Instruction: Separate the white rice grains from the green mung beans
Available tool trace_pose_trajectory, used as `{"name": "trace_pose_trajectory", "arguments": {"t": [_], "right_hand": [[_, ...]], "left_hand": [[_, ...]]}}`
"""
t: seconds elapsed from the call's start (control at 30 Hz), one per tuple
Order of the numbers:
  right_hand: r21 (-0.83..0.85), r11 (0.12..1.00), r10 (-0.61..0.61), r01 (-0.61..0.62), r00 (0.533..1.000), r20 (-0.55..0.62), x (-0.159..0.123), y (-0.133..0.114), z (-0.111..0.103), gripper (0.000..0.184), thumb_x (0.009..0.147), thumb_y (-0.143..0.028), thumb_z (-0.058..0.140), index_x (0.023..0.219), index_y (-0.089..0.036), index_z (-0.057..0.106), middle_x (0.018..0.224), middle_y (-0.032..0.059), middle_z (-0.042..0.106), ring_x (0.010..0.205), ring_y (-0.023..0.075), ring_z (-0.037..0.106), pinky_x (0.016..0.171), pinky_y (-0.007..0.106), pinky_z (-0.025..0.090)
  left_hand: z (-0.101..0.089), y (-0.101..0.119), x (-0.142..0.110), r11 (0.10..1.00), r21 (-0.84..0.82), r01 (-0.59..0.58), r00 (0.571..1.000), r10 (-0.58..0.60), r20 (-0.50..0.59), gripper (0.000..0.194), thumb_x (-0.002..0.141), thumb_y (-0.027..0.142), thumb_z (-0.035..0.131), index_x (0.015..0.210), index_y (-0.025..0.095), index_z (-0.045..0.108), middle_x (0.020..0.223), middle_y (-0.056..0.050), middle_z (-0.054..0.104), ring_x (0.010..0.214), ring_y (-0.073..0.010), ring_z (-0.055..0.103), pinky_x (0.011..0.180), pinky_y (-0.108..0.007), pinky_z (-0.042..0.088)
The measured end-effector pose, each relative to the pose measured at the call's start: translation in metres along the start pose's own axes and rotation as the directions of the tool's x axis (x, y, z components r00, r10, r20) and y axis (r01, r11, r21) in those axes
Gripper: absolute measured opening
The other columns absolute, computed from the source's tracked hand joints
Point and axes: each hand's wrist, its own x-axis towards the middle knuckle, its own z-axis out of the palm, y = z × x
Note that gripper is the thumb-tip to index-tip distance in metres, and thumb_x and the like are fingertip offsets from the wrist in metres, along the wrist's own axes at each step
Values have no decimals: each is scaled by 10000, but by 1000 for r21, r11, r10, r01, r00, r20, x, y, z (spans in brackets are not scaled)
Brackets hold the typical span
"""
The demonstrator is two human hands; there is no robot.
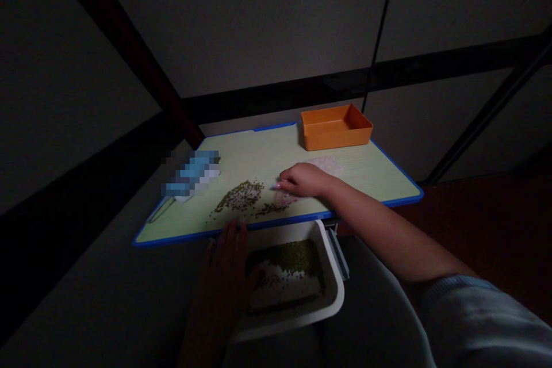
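Observation:
My right hand rests over the table board with its fingers curled in a pinch. Whatever lies between the fingertips is too small to make out. Beside it, a pile of small green beans spreads over the board, with darker bits trailing towards my hand. In shadow, my left hand lies at the left side of a white tray, fingers stretched out towards the board's front edge and thumb over the tray's inside. More green beans are heaped along the tray's far side, with some scattered over its bottom.
An orange open box stands at the board's back right. At the left lies a blurred-out blue and white item. The pale board has a raised blue edge, and a wall with a dark band rises behind it.

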Motion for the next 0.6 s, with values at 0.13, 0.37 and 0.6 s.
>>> {"name": "trace_pose_trajectory", "arguments": {"t": [0.13, 0.37, 0.6], "right_hand": [[23, 1000, 7, -7, 1000, -28, 1, 1, 3, 401, 945, -452, 426, 834, -180, 697, 794, 70, 685, 662, 147, 482, 571, 283, 187], [173, 982, -65, 72, 997, -44, 0, -1, 4, 402, 948, -434, 441, 738, -159, 643, 663, 16, 589, 590, 113, 391, 575, 263, 198], [174, 972, -153, 156, 988, -34, -2, -6, 7, 375, 923, -431, 473, 706, -173, 638, 626, -2, 567, 565, 111, 371, 564, 256, 194]], "left_hand": [[-2, -1, 1, 1000, 11, -10, 1000, 10, -12, 799, 871, 584, 322, 1490, 127, 109, 1517, -200, 372, 1380, -316, 394, 1041, -499, 400], [-3, -1, 0, 1000, 11, -21, 999, 21, -28, 794, 874, 582, 316, 1491, 136, 91, 1510, -193, 386, 1369, -324, 406, 1012, -518, 414], [-3, -2, 0, 1000, -2, -10, 1000, 10, -22, 778, 873, 583, 321, 1491, 158, 111, 1512, -175, 391, 1366, -313, 413, 1022, -512, 406]]}}
